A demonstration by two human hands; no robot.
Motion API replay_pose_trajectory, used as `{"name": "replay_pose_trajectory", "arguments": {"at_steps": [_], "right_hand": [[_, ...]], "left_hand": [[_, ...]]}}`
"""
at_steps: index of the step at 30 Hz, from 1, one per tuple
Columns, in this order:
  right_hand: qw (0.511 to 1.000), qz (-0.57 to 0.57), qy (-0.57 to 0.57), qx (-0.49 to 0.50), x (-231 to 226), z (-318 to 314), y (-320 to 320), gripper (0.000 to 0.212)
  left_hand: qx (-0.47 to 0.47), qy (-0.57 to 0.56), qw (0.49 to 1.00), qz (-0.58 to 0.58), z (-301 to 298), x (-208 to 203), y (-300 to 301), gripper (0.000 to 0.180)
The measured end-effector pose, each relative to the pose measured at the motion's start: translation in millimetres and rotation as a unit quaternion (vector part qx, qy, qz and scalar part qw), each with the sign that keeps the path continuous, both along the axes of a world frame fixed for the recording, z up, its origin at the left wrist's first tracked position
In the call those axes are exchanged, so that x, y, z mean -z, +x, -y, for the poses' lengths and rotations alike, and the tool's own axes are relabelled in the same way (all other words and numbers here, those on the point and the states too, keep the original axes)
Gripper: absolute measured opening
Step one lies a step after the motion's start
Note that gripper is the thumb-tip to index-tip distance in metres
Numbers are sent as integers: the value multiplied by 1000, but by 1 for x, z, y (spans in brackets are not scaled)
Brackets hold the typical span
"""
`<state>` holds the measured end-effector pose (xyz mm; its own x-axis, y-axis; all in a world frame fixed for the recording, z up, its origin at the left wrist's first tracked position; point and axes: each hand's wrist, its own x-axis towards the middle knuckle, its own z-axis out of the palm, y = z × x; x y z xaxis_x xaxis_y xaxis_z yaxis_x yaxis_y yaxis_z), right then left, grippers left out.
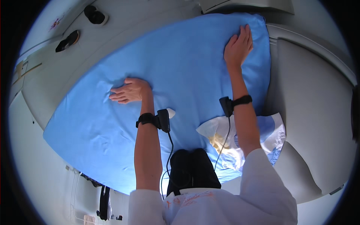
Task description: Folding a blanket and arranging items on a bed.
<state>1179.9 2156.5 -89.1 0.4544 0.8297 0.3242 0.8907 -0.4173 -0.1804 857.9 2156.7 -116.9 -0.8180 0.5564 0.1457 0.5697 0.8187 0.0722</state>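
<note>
A light blue fitted sheet [180, 63] covers the mattress, with wrinkles on its left part. My left hand [131, 91] lies on it left of the middle, fingers stretched out and pointing left. Farther off, near the sheet's far right corner, my right hand [239, 47] rests with its fingers extended over the cloth. Neither hand appears to hold anything. A small white object [171, 113] sits on the sheet beside my left wrist, partly hidden by the strapped device. Under my right forearm is a rumpled, pillow-like cloth piece [221, 131] in white, blue and yellow.
A grey padded headboard [315, 105] borders the bed on the right. Beyond the far edge stands a pale piece of furniture [247, 4]. Two dark shoes, one nearer [68, 41] and one farther [96, 15], lie on the floor at far left. Cables hang from both wrist devices.
</note>
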Motion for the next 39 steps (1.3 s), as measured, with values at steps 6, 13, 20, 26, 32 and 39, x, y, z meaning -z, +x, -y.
{"name": "replay_pose_trajectory", "arguments": {"at_steps": [6,13,20,26,32,39], "right_hand": [[1000,-9,-3,14,3,13,7,37],[999,-23,20,12,1,5,4,39],[999,-26,21,-14,2,2,-3,39],[1000,-12,22,-10,0,3,-6,39],[1000,-22,10,-3,-1,2,-13,38],[999,-12,32,-5,2,4,-20,39]], "left_hand": [[318,107,932,135,43,-20,-6,49],[909,-211,231,274,-12,-43,10,60],[621,72,780,-25,-187,-98,-51,41],[862,-170,432,205,6,-78,-22,61],[277,149,944,104,77,-62,-156,47],[-191,-141,960,-147,107,14,-229,67]]}}
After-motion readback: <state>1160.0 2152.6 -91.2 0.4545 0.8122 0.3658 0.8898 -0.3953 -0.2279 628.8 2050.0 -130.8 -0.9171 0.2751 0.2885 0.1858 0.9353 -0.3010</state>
